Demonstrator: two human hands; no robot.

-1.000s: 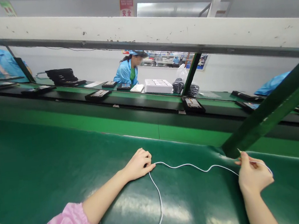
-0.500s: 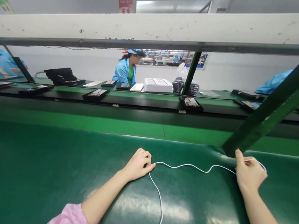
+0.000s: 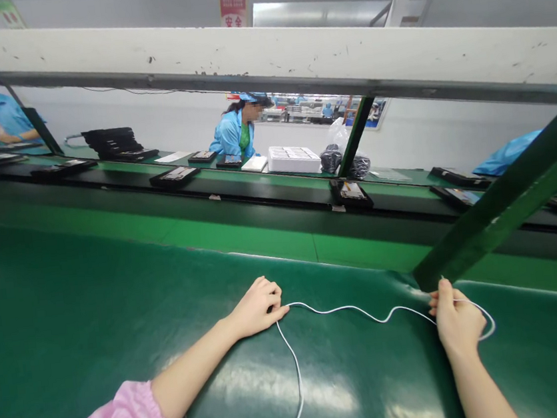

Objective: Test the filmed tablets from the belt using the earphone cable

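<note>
A thin white cable (image 3: 363,311) runs in loose waves over the green mat (image 3: 133,306) between both hands. My left hand (image 3: 259,307) rests on the mat, thumb and fingers closed on the cable, and one length trails from it toward the near edge. Off to the right, beside the foot of a slanted green post, my right hand (image 3: 456,316) is closed on the cable's other part. A small loop of cable bulges out on that hand's right side. A tiny tip shows above the thumb; its kind cannot be made out.
A slanted green post (image 3: 504,203) rises at the right. Behind the mat, a dark conveyor (image 3: 267,193) carries black trays (image 3: 174,175). Beyond it stand a white box (image 3: 293,159) and stacked black trays (image 3: 112,142). Co-workers in blue sit there. A white beam (image 3: 261,56) crosses overhead.
My right hand has turned slightly and its fingers have shifted left, while the cable loop beside it hangs lower. My left hand stays put. Trays on the conveyor have moved a little left.
</note>
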